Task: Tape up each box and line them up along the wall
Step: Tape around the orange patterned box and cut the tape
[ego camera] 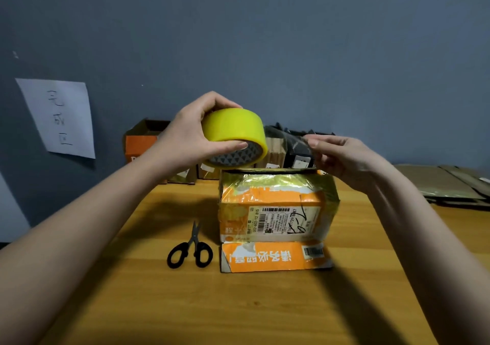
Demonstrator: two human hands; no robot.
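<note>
Orange box — yellow-taped top, 1 flap down.

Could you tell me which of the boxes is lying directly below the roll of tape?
The orange-and-white box with the shipping label, out on the table beside the scissors; the other boxes stand along the wall.

Bare wooden table lies open in front of the orange box; scissors lie just left of it. Boxes along the wall and flattened cardboard block the rear and right.
</note>
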